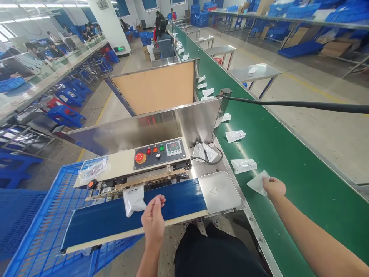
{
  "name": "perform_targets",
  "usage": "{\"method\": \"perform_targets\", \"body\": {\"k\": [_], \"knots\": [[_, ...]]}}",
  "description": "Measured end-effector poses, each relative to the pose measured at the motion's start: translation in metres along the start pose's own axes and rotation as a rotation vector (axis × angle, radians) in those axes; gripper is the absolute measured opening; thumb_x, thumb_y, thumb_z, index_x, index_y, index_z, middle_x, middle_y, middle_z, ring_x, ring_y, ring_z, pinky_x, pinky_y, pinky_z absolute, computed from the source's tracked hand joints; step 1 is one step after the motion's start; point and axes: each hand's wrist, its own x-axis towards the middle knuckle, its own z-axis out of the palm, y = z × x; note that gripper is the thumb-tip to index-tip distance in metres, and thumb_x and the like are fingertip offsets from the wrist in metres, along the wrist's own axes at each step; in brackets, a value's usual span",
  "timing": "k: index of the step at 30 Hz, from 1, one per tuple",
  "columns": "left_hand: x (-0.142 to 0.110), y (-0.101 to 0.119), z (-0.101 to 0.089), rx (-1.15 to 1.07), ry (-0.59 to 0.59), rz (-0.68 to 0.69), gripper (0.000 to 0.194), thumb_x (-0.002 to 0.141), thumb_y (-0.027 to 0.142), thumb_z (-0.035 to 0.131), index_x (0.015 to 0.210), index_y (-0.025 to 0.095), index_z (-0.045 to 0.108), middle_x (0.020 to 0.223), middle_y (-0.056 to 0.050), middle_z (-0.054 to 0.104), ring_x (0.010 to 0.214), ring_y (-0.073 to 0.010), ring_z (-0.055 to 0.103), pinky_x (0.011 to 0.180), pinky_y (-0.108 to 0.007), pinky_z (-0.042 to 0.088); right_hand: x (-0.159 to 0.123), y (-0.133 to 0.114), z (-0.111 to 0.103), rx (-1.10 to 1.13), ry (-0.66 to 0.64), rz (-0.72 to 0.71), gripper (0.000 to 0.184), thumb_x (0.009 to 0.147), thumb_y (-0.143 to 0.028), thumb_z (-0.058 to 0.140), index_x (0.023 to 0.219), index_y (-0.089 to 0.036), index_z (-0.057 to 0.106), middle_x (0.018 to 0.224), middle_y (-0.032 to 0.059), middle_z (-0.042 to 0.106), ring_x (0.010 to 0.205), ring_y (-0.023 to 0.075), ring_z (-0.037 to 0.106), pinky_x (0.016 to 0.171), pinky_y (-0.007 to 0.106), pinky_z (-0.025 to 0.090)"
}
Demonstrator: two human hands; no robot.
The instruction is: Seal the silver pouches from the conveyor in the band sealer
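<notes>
My right hand (274,187) pinches the edge of a white plastic pouch (258,184) over the green conveyor belt. Just behind it lies another white pouch (243,166). My left hand (154,218) is closed with its fingers curled, and nothing shows in it. It hovers over the near edge of the blue belt (178,200) of a band sealing machine. Close to its fingertips, a white pouch (134,201) hangs from the sealing track onto that belt. The machine's control panel (160,153) has a red knob and a lit display.
More pouches lie along the green conveyor belt (288,165). Two pouches (205,152) rest beside the panel near a cable. A blue crate (37,231) stands under the machine's left end. Steel guards (150,127) rise behind it. A black cable (294,103) crosses the conveyor. People sit farther off.
</notes>
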Motion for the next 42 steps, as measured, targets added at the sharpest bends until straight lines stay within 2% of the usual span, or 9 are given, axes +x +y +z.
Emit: {"method": "perform_targets", "body": {"k": [3,7,12,15,19,24,29,32,42], "knots": [[-0.015,0.006,0.031,0.081,-0.268,0.076,0.043,0.091,0.058,0.077,0.101,0.017,0.085,0.102,-0.015,0.083,0.096,-0.0303,0.078,0.089,-0.043,0.065,-0.034,-0.027,-0.025,0.074,0.009,-0.089,0.039,0.088,-0.043,0.07,0.115,-0.016,0.08,0.111,0.0194,0.08,0.092,0.0324,0.075,0.087,0.044,0.057],[-0.034,0.02,0.086,0.153,-0.531,0.269,0.035,0.098,0.05,0.069,0.112,0.022,0.086,0.118,-0.015,0.082,0.111,-0.0326,0.077,0.101,-0.045,0.061,-0.117,-0.081,-0.062,0.297,-0.069,-0.44,0.049,0.091,-0.057,0.066,0.12,-0.019,0.079,0.116,0.0146,0.08,0.095,0.0303,0.075,0.092,0.043,0.059],[-0.042,0.04,0.131,0.168,-0.678,0.424,0.045,0.106,0.049,0.056,0.134,0.022,0.078,0.138,-0.012,0.077,0.13,-0.0317,0.07,0.114,-0.044,0.053,-0.207,-0.131,-0.07,0.402,-0.515,-0.78,0.036,0.095,-0.058,0.068,0.103,-0.024,0.081,0.111,0.0081,0.082,0.102,0.0267,0.075,0.098,0.04,0.059],[-0.04,0.042,0.13,0.143,-0.682,0.384,0.046,0.108,0.052,0.052,0.114,0.021,0.085,0.11,-0.009,0.084,0.102,-0.0265,0.076,0.092,-0.033,0.058,-0.225,-0.132,-0.057,0.527,-0.688,-0.721,0.042,0.093,-0.061,0.073,0.112,-0.025,0.08,0.107,0.0088,0.082,0.097,0.0246,0.075,0.092,0.038,0.062],[-0.041,0.026,0.116,0.049,-0.595,0.168,0.052,0.102,0.061,0.059,0.097,0.016,0.084,0.083,-0.007,0.079,0.073,-0.0203,0.066,0.069,-0.027,0.051,-0.229,-0.117,-0.037,0.712,-0.783,-0.492,0.064,0.085,-0.07,0.079,0.129,-0.023,0.075,0.11,0.0116,0.082,0.101,0.0257,0.076,0.089,0.038,0.063],[-0.041,0.003,0.116,-0.063,-0.538,0.012,0.052,0.094,0.063,0.069,0.085,0.014,0.083,0.075,-0.006,0.074,0.069,-0.0184,0.06,0.063,-0.026,0.045,-0.231,-0.109,-0.015,0.571,-0.838,-0.43,0.055,0.085,-0.074,0.074,0.088,-0.019,0.08,0.079,0.0057,0.077,0.072,0.0205,0.069,0.069,0.031,0.057],[-0.021,-0.012,0.137,-0.238,-0.356,-0.358,0.048,0.071,0.06,0.089,0.075,0.013,0.082,0.067,-0.005,0.071,0.064,-0.0194,0.062,0.059,-0.028,0.047,-0.225,-0.128,0.007,0.688,-0.741,-0.125,0.05,0.072,-0.066,0.084,0.074,-0.018,0.073,0.064,0.0023,0.068,0.059,0.0169,0.062,0.059,0.029,0.053],[-0.005,-0.018,0.141,-0.306,-0.307,-0.436,0.05,0.063,0.057,0.093,0.08,0.012,0.084,0.07,-0.007,0.074,0.064,-0.0204,0.065,0.061,-0.03,0.05,-0.225,-0.146,0.018,0.716,-0.759,-0.089,0.043,0.068,-0.057,0.087,0.068,-0.017,0.071,0.061,0.0024,0.067,0.056,0.0151,0.06,0.056,0.027,0.051],[0.037,-0.028,0.076,-0.261,-0.193,-0.398,0.056,0.062,0.06,0.093,0.084,0.01,0.084,0.079,-0.011,0.079,0.072,-0.0259,0.073,0.059,-0.031,0.053,-0.27,-0.188,0.056,0.611,-1.024,-0.025,0.03,0.079,-0.041,0.085,0.064,-0.02,0.071,0.063,0.0045,0.073,0.057,0.0145,0.066,0.058,0.025,0.058]]}}
